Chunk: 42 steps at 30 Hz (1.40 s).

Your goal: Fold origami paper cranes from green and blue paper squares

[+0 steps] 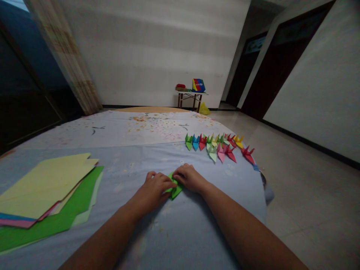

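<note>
A small piece of folded green paper [176,191] lies on the blue cloth in front of me, with both hands on it. My left hand [157,186] comes from the left, its fingers bent and their tips on the paper's left side. From the right, my right hand [189,177] presses its closed fingers on the upper part of the same paper. Part of the folds is hidden under the fingers. Beyond my right hand stand several folded paper cranes [221,152] in green, blue, red, pink and yellow.
On the left lies a loose stack of coloured paper sheets [47,180], yellow on top. The round table wears a flowered tablecloth [112,129]. Against the far wall a small table [194,93] bears a colourful box [198,85]. A yellow bag [204,109] sits on the floor beside it.
</note>
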{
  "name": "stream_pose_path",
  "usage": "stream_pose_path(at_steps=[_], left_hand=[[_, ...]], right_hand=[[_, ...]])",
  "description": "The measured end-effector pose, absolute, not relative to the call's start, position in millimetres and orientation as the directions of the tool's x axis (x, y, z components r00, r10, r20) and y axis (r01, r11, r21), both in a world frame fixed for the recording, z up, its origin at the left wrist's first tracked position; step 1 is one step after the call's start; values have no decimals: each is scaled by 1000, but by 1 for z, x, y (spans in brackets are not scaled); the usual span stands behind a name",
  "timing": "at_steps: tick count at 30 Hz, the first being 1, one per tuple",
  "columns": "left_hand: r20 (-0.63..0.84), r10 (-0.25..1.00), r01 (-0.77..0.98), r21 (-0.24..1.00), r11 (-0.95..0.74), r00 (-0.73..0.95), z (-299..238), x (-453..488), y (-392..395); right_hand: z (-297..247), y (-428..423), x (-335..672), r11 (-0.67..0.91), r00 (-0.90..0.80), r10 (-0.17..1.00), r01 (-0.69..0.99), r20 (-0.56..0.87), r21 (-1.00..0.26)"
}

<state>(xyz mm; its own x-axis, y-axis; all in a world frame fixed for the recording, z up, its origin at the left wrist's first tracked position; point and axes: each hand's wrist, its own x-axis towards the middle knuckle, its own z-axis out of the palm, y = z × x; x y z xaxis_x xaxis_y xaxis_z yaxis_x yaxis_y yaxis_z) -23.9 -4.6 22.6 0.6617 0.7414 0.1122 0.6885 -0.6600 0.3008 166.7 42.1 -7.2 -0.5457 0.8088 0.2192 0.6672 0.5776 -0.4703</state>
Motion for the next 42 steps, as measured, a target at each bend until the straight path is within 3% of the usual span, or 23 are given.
stream_pose_path(at_steps=[5,11,18,31,42], left_hand=[[55,720,666,338,-665,691,30,-23,-7],[5,820,753,392,-528,572,35,-14,-4],[-19,837,789,348,-507,547,36,-4,-1],[24,813,768,313,-559,582,33,-9,-21],[83,837,741,425,-521,541,17,-16,-12]], right_hand=[[-9,43,167,595,-555,797,652,239,-470],[-8,44,168,589,-558,798,647,226,-484],[-4,42,167,577,-550,807,659,213,-483],[-5,43,168,594,-561,795,642,231,-486],[-1,42,168,588,-561,799,651,218,-479]])
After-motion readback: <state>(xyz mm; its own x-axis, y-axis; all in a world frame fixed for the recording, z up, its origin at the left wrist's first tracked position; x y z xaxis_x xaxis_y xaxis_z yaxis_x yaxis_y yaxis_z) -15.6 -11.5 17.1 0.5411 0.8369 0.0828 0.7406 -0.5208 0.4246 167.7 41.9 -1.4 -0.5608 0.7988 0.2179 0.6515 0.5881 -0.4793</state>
